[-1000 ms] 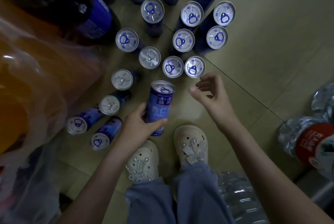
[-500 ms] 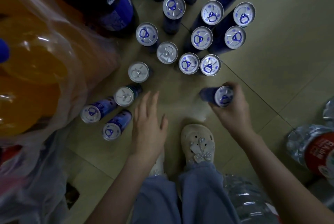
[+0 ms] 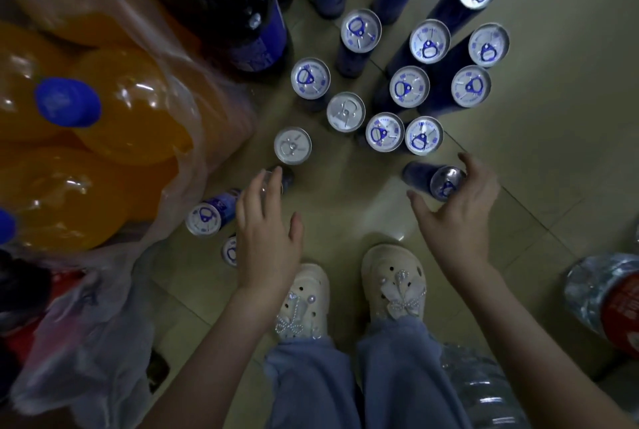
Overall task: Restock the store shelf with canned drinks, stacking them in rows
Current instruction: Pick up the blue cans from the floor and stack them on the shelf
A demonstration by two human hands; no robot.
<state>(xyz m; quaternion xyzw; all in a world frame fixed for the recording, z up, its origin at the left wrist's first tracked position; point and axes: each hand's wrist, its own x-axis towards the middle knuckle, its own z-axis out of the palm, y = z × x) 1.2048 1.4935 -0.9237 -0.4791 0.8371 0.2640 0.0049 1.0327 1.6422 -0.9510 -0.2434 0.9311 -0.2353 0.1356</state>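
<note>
Head cam: the cans (image 3: 401, 88) are on the floor (image 3: 553, 117), not shelved yet, mostly upright and bunched toward 12–1 o'clock. The right hand (image 3: 460, 217) curls round a tilted can (image 3: 446, 183) at 3 o'clock, probably to stand it up with the rest. The left hand (image 3: 266, 231) has straight fingers, holds nothing, and reaches toward 10 o'clock for a half-hidden can (image 3: 287, 177). Label text is unreadable.

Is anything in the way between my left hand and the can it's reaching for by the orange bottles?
Nothing visible does. Your left hand reaches right over that can, partly hiding its top. A silver-topped can stands just beyond it, and the orange bottles sit off to the left, outside the path.
</note>
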